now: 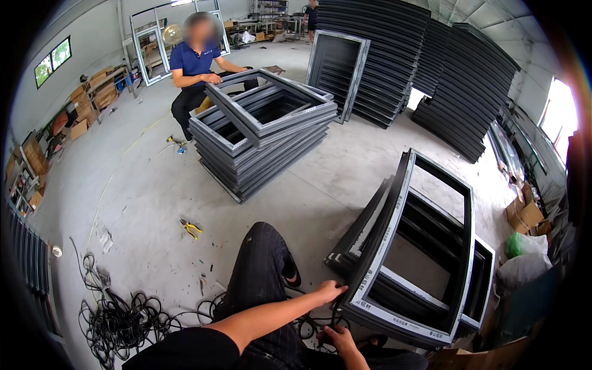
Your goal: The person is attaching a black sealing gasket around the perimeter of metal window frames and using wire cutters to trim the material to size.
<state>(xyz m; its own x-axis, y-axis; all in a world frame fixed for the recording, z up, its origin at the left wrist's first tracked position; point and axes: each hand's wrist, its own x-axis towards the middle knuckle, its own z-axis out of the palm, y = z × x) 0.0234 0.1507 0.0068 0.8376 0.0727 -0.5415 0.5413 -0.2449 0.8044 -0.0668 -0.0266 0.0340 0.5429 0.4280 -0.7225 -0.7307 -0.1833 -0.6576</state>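
A grey and black metal window frame (pixel 380 259) lies tilted on a stack of similar frames in front of me on the right. Its near-left corner meets the fingertips of my left hand (pixel 330 291). The fingers are closed against the outer edge, and what they pinch is hidden. Lower down, beside the same corner, my right hand (pixel 338 339) has its fingers curled at a thin black strip (pixel 306 333), which looks like a rubber seal. More of this strip lies in a large tangle (pixel 123 324) on the floor at my left.
Yellow-handled pliers (pixel 192 229) lie on the floor, with a cordless tool (pixel 178 145) farther off. A co-worker (pixel 196 61) sits behind another frame stack (pixel 246 163), hands on its top frame. Tall frame piles (pixel 370 68) stand behind. Bags (pixel 524 269) and a carton (pixel 524 213) sit at right.
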